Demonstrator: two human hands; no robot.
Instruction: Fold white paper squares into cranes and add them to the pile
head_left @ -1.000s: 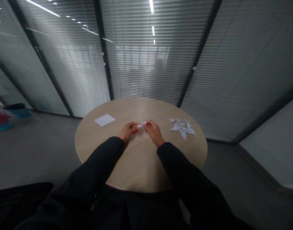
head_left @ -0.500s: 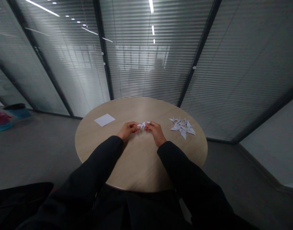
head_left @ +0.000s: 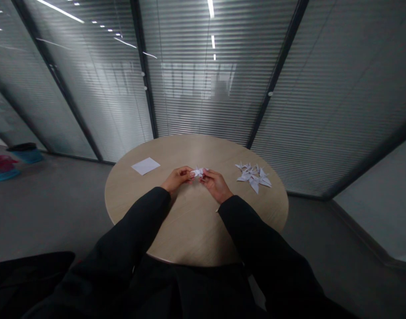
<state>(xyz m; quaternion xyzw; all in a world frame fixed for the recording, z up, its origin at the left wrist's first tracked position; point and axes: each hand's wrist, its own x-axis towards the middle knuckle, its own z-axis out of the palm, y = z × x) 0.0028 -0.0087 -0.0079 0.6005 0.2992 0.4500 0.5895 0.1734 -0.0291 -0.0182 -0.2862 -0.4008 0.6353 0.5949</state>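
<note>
Both my hands are low over the middle of a round light-wood table. Between them is a small white folded paper crane. My left hand pinches one side of it with the fingertips. My right hand grips the other side. To the right of my right hand lies a loose heap of several white origami cranes. A flat square of white paper lies to the left of my left hand, not touching it.
Black sleeves cover both forearms. Glass partitions with slatted blinds stand beyond the table. A blue tub and a red-and-blue container stand on the grey floor at far left.
My hands have drawn slightly closer together, and my right hand has turned inward around the paper crane. The heap of cranes and the paper square stay in place.
</note>
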